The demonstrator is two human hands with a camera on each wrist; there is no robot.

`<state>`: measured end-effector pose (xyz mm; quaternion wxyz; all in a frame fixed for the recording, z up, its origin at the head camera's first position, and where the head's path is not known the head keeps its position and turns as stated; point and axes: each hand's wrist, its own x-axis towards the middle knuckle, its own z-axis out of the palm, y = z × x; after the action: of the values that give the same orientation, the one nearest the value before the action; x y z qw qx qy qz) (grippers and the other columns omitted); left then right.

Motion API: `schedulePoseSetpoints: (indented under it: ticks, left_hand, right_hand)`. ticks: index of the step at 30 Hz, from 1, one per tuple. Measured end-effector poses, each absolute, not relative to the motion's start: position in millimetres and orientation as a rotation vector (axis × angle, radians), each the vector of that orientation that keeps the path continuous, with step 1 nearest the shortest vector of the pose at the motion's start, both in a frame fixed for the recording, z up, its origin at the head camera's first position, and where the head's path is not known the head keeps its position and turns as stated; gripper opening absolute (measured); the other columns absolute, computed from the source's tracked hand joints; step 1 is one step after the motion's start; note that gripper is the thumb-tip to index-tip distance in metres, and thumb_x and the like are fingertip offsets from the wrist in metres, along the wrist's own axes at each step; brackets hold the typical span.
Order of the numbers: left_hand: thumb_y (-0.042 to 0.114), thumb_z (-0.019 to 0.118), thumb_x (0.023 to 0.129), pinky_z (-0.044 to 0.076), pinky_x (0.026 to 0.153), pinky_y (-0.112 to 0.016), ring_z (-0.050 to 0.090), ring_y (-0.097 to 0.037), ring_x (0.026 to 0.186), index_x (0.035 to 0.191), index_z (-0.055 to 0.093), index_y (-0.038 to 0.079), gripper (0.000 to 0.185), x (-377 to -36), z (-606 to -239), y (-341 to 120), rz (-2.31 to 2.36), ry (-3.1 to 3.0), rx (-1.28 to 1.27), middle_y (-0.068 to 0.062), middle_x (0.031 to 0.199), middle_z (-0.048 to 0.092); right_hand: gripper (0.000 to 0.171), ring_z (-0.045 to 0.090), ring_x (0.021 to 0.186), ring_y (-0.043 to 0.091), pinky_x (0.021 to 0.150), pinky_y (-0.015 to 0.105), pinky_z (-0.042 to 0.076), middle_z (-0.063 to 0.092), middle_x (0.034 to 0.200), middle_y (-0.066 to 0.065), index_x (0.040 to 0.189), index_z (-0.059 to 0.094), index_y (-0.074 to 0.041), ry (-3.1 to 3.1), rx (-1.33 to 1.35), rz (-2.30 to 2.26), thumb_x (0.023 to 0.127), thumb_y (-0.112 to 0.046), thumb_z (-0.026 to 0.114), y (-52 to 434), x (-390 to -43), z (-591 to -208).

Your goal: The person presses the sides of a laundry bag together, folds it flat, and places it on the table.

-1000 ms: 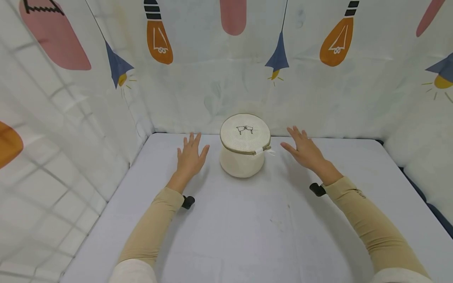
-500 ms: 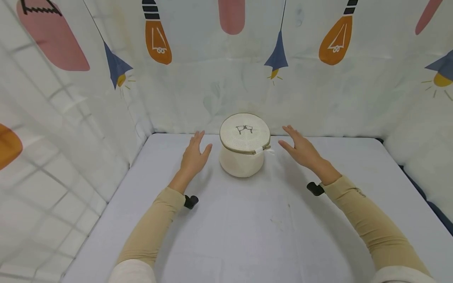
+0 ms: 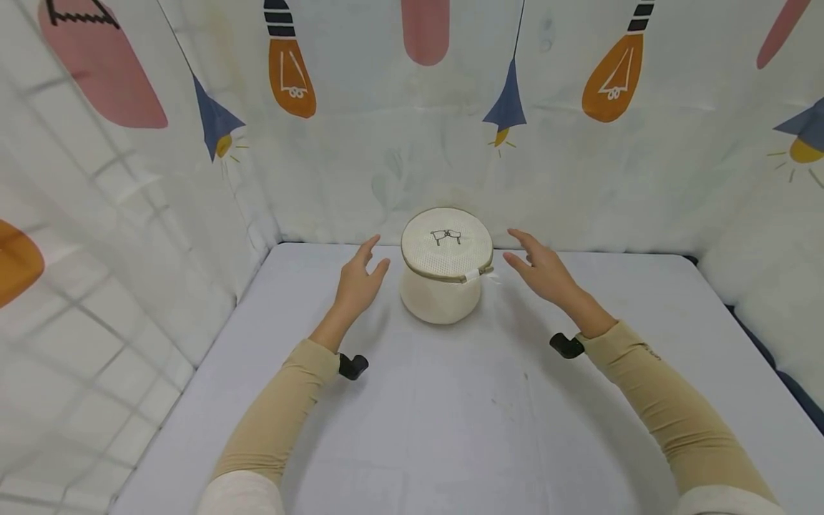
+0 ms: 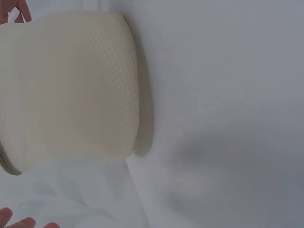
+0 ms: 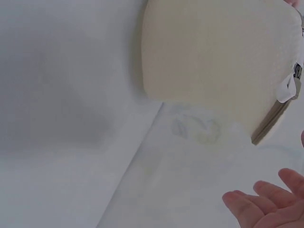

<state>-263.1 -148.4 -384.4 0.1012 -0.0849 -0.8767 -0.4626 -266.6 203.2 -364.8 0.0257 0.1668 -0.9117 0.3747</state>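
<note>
Across a pale surface (image 3: 450,422), left grip (image 3: 357,282) and right grip (image 3: 547,275), both wide and holding nothing, flank a cream mesh bag (image 3: 443,297) standing upright near the far edge, seemingly untouched, though wrist views leave that uncertain. Matched, gentle pressure from both sides should suit its soft-looking walls.

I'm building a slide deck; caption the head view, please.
Left hand and right hand flank a round cream zippered bag on a pale table, neither touching it.
</note>
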Motion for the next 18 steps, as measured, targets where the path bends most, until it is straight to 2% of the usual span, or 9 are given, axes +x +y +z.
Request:
schedulePoseSetpoints:
  ticks: [6, 13, 18]
  left_hand:
    - [0.016, 0.057, 0.105, 0.042, 0.11, -0.052, 0.045, -0.041, 0.14, 0.157, 0.039, 0.006, 0.056, -262.5, -381.8, -146.3, -1.502, -2.534, -0.267, -0.019, 0.16, 0.039]
    - [0.014, 0.057, 0.104, 0.051, 0.102, -0.049, 0.055, -0.035, 0.133, 0.152, 0.047, 0.006, 0.05, -261.5, -377.5, -143.5, -1.723, -2.48, -0.218, -0.015, 0.154, 0.048]
    - [0.012, 0.055, 0.105, 0.052, 0.1, -0.05, 0.056, -0.035, 0.132, 0.153, 0.046, 0.007, 0.049, -263.3, -373.8, -141.2, -1.981, -2.384, -0.151, -0.014, 0.152, 0.051]
  right_hand:
    - [0.058, 0.034, 0.146, 0.044, 0.114, 0.055, 0.035, 0.03, 0.163, 0.021, 0.158, 0.033, -0.001, -2.746, 0.507, 1.313, 0.109, -0.024, 0.054, 196.8, -265.5, -363.5]
    - [0.053, 0.049, 0.137, 0.042, 0.106, 0.059, 0.044, 0.041, 0.158, 0.021, 0.154, 0.042, 0.0, -2.69, 0.457, 1.387, 0.108, -0.021, 0.055, 192.7, -264.4, -364.9]
    - [0.051, 0.058, 0.126, 0.042, 0.102, 0.058, 0.048, 0.048, 0.152, 0.022, 0.151, 0.046, 0.003, -2.642, 0.451, 1.482, 0.106, -0.018, 0.058, 188.2, -266.0, -363.9]
